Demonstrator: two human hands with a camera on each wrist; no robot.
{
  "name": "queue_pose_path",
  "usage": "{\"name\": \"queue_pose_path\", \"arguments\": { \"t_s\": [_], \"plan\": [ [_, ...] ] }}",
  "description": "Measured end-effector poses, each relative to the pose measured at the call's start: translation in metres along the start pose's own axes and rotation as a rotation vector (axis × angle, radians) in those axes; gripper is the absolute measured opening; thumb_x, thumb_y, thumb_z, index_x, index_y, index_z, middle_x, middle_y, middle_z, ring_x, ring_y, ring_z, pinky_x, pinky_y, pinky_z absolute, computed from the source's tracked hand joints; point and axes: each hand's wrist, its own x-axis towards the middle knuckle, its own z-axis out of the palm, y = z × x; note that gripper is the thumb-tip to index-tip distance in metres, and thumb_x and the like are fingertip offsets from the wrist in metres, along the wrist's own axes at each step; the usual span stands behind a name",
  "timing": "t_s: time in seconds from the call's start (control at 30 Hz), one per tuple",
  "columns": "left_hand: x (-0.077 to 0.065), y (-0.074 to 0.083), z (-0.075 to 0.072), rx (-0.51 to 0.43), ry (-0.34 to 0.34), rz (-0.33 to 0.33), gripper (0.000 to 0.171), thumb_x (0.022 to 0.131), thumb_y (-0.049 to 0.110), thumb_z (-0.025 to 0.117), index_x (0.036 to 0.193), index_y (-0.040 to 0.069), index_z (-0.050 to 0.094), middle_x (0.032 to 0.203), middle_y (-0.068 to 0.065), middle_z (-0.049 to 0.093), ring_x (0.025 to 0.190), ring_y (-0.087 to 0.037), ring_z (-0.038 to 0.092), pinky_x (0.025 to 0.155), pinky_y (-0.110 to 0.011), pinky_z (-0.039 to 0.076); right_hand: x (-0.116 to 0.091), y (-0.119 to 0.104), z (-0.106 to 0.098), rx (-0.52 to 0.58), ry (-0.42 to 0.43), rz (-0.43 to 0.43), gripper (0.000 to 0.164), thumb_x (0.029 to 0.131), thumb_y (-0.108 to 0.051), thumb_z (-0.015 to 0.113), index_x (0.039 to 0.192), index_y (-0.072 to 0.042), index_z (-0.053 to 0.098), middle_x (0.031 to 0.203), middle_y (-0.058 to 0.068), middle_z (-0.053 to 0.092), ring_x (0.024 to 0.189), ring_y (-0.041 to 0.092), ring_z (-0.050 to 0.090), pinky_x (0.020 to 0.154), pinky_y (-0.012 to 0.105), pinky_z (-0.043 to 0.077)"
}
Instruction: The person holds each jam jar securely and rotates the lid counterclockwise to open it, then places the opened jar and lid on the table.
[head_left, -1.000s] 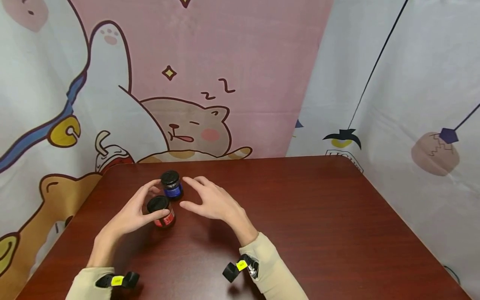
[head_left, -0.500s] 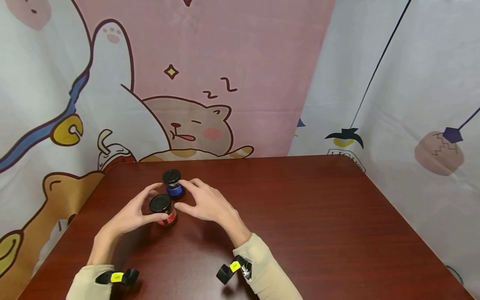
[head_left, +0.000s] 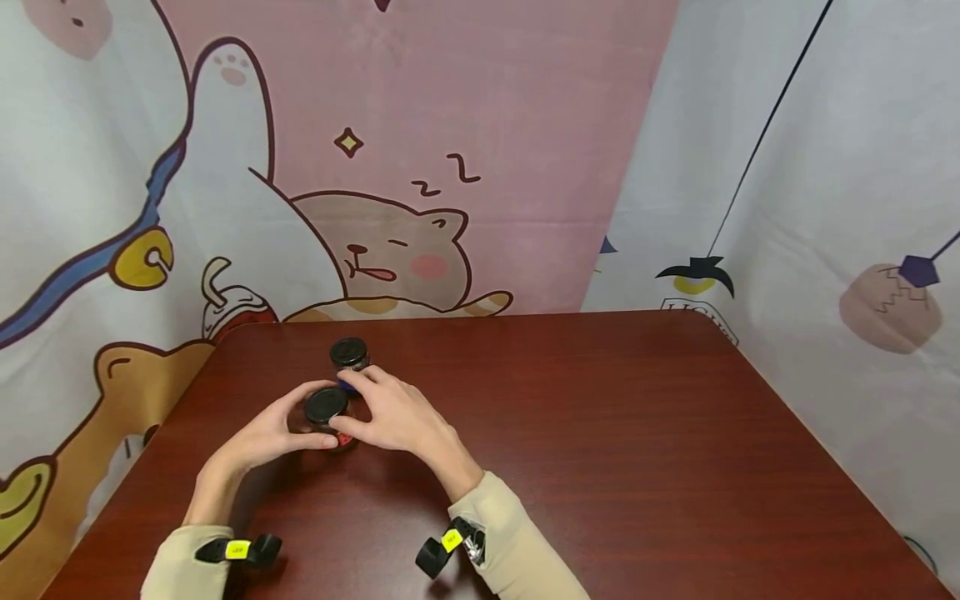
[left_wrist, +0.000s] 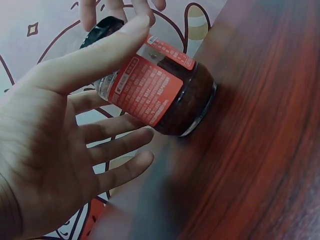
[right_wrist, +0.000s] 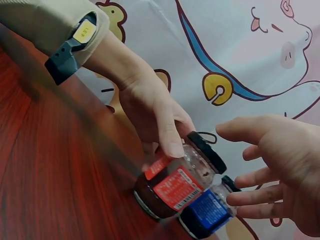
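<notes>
Left hand [head_left: 253,435]'s curled round the red-label jar [right_wrist: 176,189] on the tabletop [head_left: 615,450], right hand [head_left: 393,412]'s loosely spread right beside it, so one sloppy reach could probably tip the blue-label jar [right_wrist: 206,209] just behind.

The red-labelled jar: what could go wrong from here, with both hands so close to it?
First, the left hand has its thumb high, near the lid, so an uneven push might tip the jar. Second, the red-labelled jar stands close to the blue-labelled jar, so moving one could knock the other. Third, the right hand is close to both jars and could bump the left.
</notes>
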Motion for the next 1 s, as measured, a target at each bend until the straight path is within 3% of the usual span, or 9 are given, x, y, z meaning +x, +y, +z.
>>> {"name": "queue_pose_path", "arguments": {
  "t_s": [0.3,0.47,0.67,0.9,1.0],
  "plan": [
    [-0.002,-0.007,0.001,-0.077,-0.046,0.002,0.063,0.082,0.015,0.085,0.137,0.011,0.054,0.121,-0.012,0.063,0.095,-0.021,0.063,0.078,-0.034,0.056,0.004,-0.006,0.01,-0.032,0.025,-0.035,0.063,0.093,-0.051,0.067,0.146,-0.019,0.053,0.131,0.003,0.06,0.108,0.011,0.061,0.091,0.027,0.05],
    [-0.001,-0.01,0.003,-0.105,-0.061,0.03,0.056,0.083,0.012,0.084,0.132,0.008,0.058,0.113,-0.009,0.068,0.096,-0.021,0.065,0.082,-0.034,0.055,0.006,-0.008,0.013,-0.048,0.043,-0.027,0.063,0.093,-0.052,0.068,0.145,-0.018,0.054,0.131,0.003,0.06,0.108,0.012,0.062,0.092,0.027,0.05],
    [-0.001,-0.013,0.006,-0.131,-0.073,0.009,0.057,0.084,0.01,0.083,0.134,0.005,0.057,0.111,-0.008,0.069,0.095,-0.02,0.066,0.082,-0.031,0.054,0.007,-0.01,0.019,-0.061,0.045,-0.001,0.065,0.09,-0.054,0.071,0.141,-0.016,0.057,0.126,0.003,0.059,0.102,0.013,0.062,0.087,0.026,0.051],
    [0.0,-0.012,0.008,-0.11,-0.078,-0.002,0.057,0.085,0.012,0.081,0.135,0.001,0.056,0.112,-0.008,0.069,0.097,-0.018,0.066,0.083,-0.029,0.053,0.007,-0.011,0.025,-0.127,0.067,-0.01,0.067,0.091,-0.056,0.069,0.14,-0.013,0.057,0.122,0.005,0.059,0.101,0.015,0.062,0.087,0.025,0.05],
    [0.001,-0.011,0.009,-0.073,-0.052,-0.017,0.057,0.084,0.017,0.083,0.134,0.005,0.059,0.113,-0.004,0.07,0.1,-0.017,0.065,0.086,-0.03,0.051,0.007,-0.011,0.027,-0.143,0.078,-0.005,0.069,0.091,-0.057,0.068,0.141,-0.011,0.057,0.122,0.005,0.059,0.103,0.016,0.061,0.089,0.026,0.05]
  ]
}}
